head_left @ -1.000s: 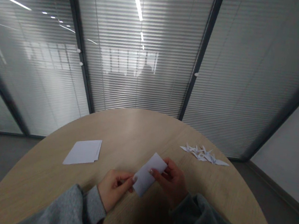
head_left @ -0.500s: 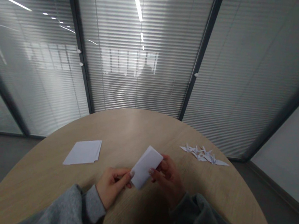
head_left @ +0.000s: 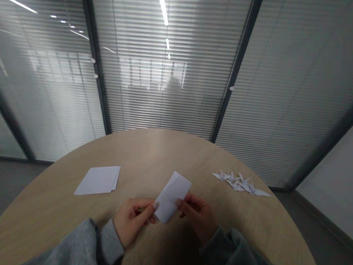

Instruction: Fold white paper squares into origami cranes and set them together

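Note:
A folded white paper [head_left: 172, 194] is held upright just above the round wooden table [head_left: 51, 215], near its front middle. My left hand [head_left: 132, 221] pinches the paper's lower left corner between thumb and fingers. My right hand [head_left: 197, 217] pinches its right edge, fingers curled behind the sheet. Both arms wear grey sleeves.
A small stack of white sheets [head_left: 99, 180] lies on the table to the left. Several folded white paper cranes [head_left: 240, 183] lie in a cluster at the back right. Glass walls with closed blinds stand behind the table.
The paper has turned more upright and shifted slightly left and up. My right hand slid down along its right edge. My left hand stayed in place.

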`<state>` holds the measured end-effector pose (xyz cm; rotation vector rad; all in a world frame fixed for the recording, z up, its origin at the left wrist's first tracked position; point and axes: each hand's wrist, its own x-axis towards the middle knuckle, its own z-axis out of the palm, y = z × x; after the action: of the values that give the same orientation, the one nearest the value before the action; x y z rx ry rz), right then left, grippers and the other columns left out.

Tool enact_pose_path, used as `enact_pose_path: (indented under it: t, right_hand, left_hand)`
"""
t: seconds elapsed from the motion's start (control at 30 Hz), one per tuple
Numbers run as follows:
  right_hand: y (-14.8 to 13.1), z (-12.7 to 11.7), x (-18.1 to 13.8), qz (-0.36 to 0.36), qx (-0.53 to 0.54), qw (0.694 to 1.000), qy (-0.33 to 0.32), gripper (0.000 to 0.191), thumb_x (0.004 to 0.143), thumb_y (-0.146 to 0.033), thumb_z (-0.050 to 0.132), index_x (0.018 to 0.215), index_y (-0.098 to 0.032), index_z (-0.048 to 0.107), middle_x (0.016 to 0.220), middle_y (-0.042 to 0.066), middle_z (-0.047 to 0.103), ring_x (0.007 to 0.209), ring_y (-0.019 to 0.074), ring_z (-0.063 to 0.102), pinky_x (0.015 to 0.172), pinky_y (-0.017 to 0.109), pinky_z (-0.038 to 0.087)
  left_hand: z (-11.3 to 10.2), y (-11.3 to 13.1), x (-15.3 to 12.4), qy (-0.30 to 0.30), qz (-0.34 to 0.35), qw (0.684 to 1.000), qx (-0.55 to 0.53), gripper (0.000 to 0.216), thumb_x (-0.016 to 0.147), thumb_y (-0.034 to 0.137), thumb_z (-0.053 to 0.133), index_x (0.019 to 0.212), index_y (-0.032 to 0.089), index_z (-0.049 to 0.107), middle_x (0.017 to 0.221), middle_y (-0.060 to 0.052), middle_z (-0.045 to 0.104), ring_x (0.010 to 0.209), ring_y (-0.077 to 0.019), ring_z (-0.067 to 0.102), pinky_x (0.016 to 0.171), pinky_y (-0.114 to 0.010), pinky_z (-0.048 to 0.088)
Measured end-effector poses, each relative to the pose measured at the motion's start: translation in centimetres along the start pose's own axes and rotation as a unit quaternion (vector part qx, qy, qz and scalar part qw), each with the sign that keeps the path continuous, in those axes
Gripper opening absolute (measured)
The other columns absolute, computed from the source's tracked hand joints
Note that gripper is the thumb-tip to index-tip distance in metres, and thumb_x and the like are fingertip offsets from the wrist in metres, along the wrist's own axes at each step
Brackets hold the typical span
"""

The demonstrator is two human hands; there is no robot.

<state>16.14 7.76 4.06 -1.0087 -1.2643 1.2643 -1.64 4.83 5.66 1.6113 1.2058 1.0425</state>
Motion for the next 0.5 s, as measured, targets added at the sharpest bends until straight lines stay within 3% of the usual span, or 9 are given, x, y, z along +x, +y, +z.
enact_pose_path:
  t: [0.27, 0.5]
  right_hand:
    - [-0.12, 0.03, 0.0, 0.017, 0.016, 1.0, -0.005, 0.044, 0.048, -0.057, 0.076, 0.049, -0.017, 0.058, 0.049, -0.004, 0.05, 0.047, 0.0094, 0.045, 0.047, 0.024, 0.041]
    - [-0.35, -0.05, 0.02, 0.025, 0.011, 1.0, -0.013, 0.047, 0.046, -0.059, 0.076, 0.046, -0.017, 0.055, 0.047, -0.004, 0.049, 0.047, 0.0097, 0.043, 0.048, 0.024, 0.039]
  left_hand:
    - [-0.05, -0.17, 0.03, -0.005, 0.005, 1.0, -0.005, 0.054, 0.074, 0.063, 0.053, 0.07, 0.013, 0.073, 0.05, -0.002, 0.057, 0.049, -0.0134, 0.049, 0.047, -0.023, 0.037]
    - [-0.15, 0.22, -0.09, -0.009, 0.008, 1.0, 0.004, 0.05, 0.074, 0.059, 0.055, 0.064, 0.012, 0.07, 0.052, -0.004, 0.058, 0.052, -0.0148, 0.051, 0.05, -0.024, 0.039]
